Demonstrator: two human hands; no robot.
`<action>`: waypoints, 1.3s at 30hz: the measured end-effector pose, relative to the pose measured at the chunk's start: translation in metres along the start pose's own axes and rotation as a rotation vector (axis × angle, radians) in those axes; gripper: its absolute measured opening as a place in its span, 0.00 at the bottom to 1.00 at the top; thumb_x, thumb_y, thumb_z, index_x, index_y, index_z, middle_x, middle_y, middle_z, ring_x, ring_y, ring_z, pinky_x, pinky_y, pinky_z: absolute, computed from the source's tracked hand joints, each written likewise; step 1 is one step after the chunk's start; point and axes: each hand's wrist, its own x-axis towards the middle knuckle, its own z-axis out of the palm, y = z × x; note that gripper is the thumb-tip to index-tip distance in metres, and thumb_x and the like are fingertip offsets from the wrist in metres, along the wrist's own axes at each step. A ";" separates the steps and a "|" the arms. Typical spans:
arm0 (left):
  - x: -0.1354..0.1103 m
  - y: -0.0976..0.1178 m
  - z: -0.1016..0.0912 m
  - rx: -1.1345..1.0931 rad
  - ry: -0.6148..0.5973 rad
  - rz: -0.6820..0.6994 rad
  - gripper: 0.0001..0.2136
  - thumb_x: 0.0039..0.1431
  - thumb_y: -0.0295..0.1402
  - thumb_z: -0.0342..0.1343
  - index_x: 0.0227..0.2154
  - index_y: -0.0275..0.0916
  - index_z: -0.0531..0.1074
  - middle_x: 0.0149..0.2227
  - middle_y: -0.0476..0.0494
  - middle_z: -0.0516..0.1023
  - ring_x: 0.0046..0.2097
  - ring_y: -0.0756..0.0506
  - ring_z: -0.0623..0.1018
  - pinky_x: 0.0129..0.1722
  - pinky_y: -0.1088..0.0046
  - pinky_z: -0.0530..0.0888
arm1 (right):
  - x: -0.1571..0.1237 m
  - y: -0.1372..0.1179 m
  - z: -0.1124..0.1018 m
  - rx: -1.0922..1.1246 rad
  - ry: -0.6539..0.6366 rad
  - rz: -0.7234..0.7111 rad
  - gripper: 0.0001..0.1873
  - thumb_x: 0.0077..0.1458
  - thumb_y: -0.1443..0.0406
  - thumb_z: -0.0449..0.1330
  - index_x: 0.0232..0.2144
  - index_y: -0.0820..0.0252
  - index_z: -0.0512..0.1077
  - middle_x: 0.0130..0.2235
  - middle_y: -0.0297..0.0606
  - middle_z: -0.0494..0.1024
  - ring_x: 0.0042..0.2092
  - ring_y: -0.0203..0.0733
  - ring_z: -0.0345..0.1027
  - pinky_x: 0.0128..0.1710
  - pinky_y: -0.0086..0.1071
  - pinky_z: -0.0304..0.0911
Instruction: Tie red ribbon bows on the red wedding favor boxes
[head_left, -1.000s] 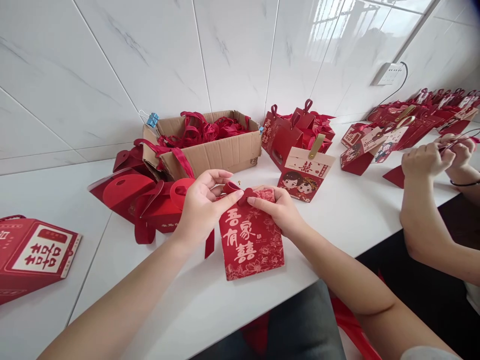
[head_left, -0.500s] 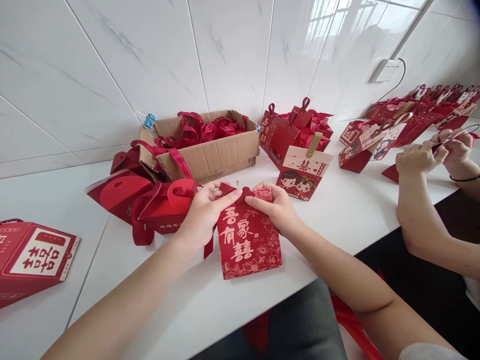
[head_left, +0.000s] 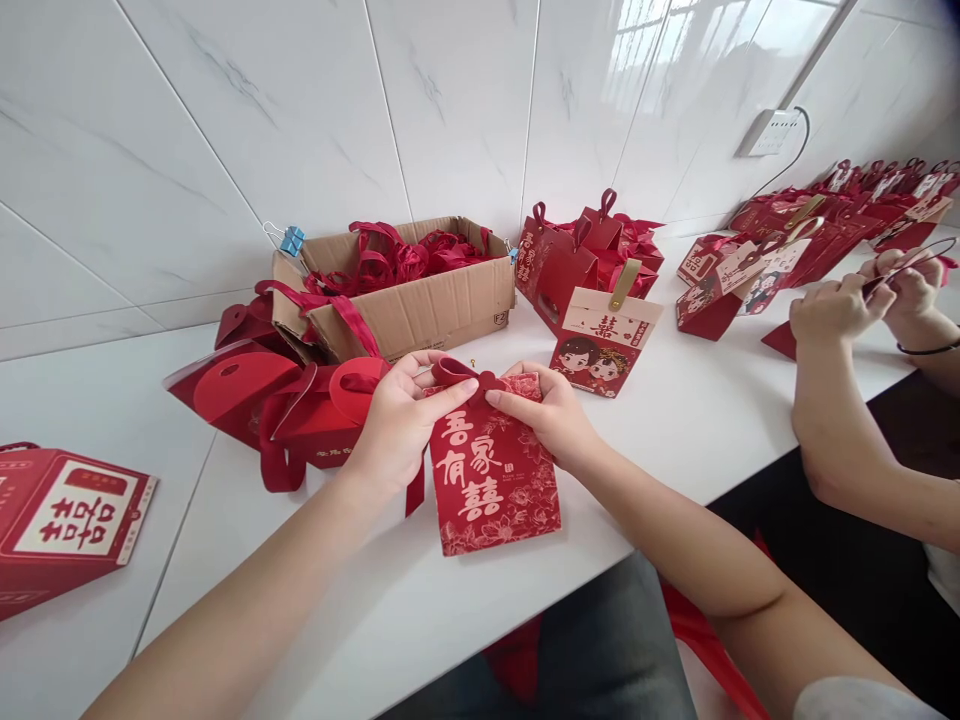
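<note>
A red gift box [head_left: 495,490] with pale Chinese characters and flower print stands tilted in front of me on the white table. Dark red ribbon [head_left: 454,370] makes a loop at its top edge, and a ribbon tail hangs down at its left side. My left hand [head_left: 405,410] is closed, thumb and fingers pinching the ribbon at the box's top left. At the top right, my right hand [head_left: 547,410] grips the box, its thumb pressed near a small rounded dark red piece [head_left: 491,382]. The fingers behind the box are hidden.
Behind the box, a cardboard carton [head_left: 442,300] holds red ribbons. Red boxes [head_left: 322,410] crowd its left side; a couple-print box [head_left: 600,345] stands to the right. Another red box [head_left: 75,520] lies far left. A co-worker's hands [head_left: 847,310] hold a thin strap at right.
The ribbon at the top left of the box now bows up into a rounder loop in my left hand. Both hands stay at the box's top edge. The view has shifted slightly.
</note>
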 end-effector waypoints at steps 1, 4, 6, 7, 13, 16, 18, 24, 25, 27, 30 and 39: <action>0.000 0.000 0.000 -0.001 -0.001 -0.012 0.18 0.41 0.28 0.69 0.36 0.38 0.69 0.32 0.49 0.78 0.30 0.50 0.78 0.32 0.73 0.75 | 0.000 0.000 0.000 0.001 0.001 0.002 0.16 0.42 0.58 0.70 0.26 0.58 0.67 0.25 0.30 0.75 0.27 0.37 0.71 0.28 0.31 0.66; 0.000 0.001 -0.001 -0.006 -0.017 -0.062 0.17 0.42 0.29 0.69 0.35 0.37 0.70 0.31 0.48 0.78 0.31 0.49 0.78 0.31 0.73 0.74 | 0.000 -0.001 0.001 0.006 0.001 0.016 0.15 0.41 0.58 0.70 0.29 0.57 0.69 0.27 0.31 0.76 0.28 0.39 0.73 0.29 0.32 0.68; 0.000 0.001 -0.001 -0.012 -0.045 -0.102 0.16 0.43 0.30 0.68 0.35 0.37 0.70 0.31 0.47 0.78 0.30 0.48 0.78 0.31 0.72 0.74 | 0.000 -0.001 0.001 0.018 -0.003 0.032 0.16 0.41 0.59 0.70 0.31 0.57 0.71 0.29 0.32 0.77 0.30 0.40 0.74 0.30 0.33 0.69; 0.000 0.002 -0.001 -0.014 -0.057 -0.119 0.15 0.44 0.30 0.68 0.34 0.37 0.70 0.31 0.47 0.78 0.30 0.48 0.78 0.31 0.72 0.74 | 0.000 -0.001 0.000 0.024 -0.006 0.039 0.16 0.42 0.59 0.70 0.32 0.57 0.71 0.29 0.33 0.78 0.30 0.41 0.74 0.31 0.34 0.69; 0.001 0.002 -0.001 -0.020 -0.076 -0.131 0.13 0.45 0.31 0.68 0.33 0.36 0.71 0.30 0.47 0.78 0.29 0.48 0.78 0.30 0.72 0.74 | 0.001 0.000 0.000 0.025 -0.017 0.039 0.14 0.42 0.59 0.70 0.30 0.59 0.73 0.30 0.35 0.79 0.31 0.41 0.74 0.33 0.34 0.69; 0.001 0.001 -0.001 -0.015 -0.069 -0.128 0.13 0.45 0.31 0.68 0.33 0.36 0.71 0.29 0.48 0.78 0.29 0.49 0.78 0.29 0.73 0.75 | 0.001 -0.001 0.000 0.029 -0.014 0.040 0.14 0.42 0.59 0.70 0.29 0.59 0.72 0.29 0.33 0.78 0.30 0.40 0.74 0.32 0.33 0.69; 0.001 0.001 -0.002 -0.010 -0.073 -0.137 0.13 0.45 0.31 0.68 0.33 0.36 0.71 0.30 0.48 0.78 0.29 0.49 0.78 0.30 0.74 0.75 | 0.001 -0.001 0.000 0.034 -0.016 0.043 0.15 0.42 0.59 0.70 0.29 0.58 0.71 0.28 0.32 0.77 0.30 0.40 0.74 0.31 0.33 0.69; 0.002 -0.001 -0.003 -0.004 -0.054 -0.134 0.15 0.46 0.30 0.68 0.35 0.36 0.71 0.32 0.47 0.78 0.30 0.48 0.79 0.30 0.73 0.76 | 0.001 -0.001 0.000 0.038 -0.020 0.036 0.15 0.41 0.59 0.70 0.30 0.57 0.70 0.28 0.31 0.77 0.29 0.39 0.73 0.30 0.33 0.68; 0.002 -0.001 -0.003 -0.006 -0.050 -0.133 0.15 0.45 0.30 0.68 0.35 0.37 0.71 0.32 0.47 0.78 0.30 0.48 0.79 0.31 0.73 0.76 | 0.001 -0.001 0.000 0.037 -0.020 0.036 0.15 0.42 0.59 0.70 0.30 0.57 0.70 0.28 0.31 0.77 0.29 0.39 0.73 0.30 0.33 0.68; 0.002 -0.002 -0.003 -0.010 -0.048 -0.129 0.15 0.45 0.30 0.68 0.35 0.37 0.70 0.32 0.47 0.78 0.30 0.49 0.79 0.31 0.74 0.76 | 0.001 -0.001 0.000 0.037 -0.021 0.039 0.15 0.42 0.59 0.70 0.30 0.57 0.70 0.28 0.32 0.77 0.29 0.40 0.73 0.30 0.33 0.68; 0.002 -0.002 -0.003 -0.013 -0.057 -0.115 0.15 0.45 0.30 0.68 0.34 0.37 0.70 0.31 0.48 0.78 0.30 0.49 0.78 0.31 0.74 0.75 | 0.001 0.000 0.000 0.045 -0.027 0.045 0.15 0.42 0.59 0.70 0.31 0.58 0.71 0.29 0.33 0.77 0.30 0.40 0.74 0.31 0.33 0.69; 0.000 -0.002 -0.001 0.027 -0.047 -0.090 0.14 0.45 0.33 0.68 0.33 0.37 0.70 0.29 0.48 0.79 0.29 0.49 0.78 0.31 0.73 0.75 | 0.002 0.000 0.000 0.042 -0.027 0.043 0.14 0.42 0.60 0.69 0.31 0.60 0.72 0.30 0.35 0.78 0.30 0.40 0.74 0.32 0.34 0.69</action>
